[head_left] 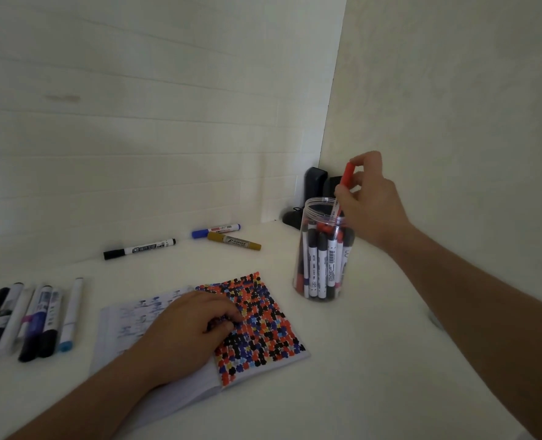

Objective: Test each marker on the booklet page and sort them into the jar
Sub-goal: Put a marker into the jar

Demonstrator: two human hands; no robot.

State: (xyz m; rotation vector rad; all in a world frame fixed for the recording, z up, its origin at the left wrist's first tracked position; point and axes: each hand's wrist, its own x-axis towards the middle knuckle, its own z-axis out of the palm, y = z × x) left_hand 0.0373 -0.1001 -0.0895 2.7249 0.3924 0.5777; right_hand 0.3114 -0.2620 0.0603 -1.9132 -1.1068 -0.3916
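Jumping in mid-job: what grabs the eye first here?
The booklet page crowded with red, black and blue blots lies front and centre, with the left hand resting on it. To its right, the right hand lowers a red marker into the marker-filled clear jar.

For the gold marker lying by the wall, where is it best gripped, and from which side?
Pinch the gold marker at mid-barrel, from above, fingers across its width. It lies flat on the table, and the blue marker crowds its left end, so the middle and right end are probably freer.
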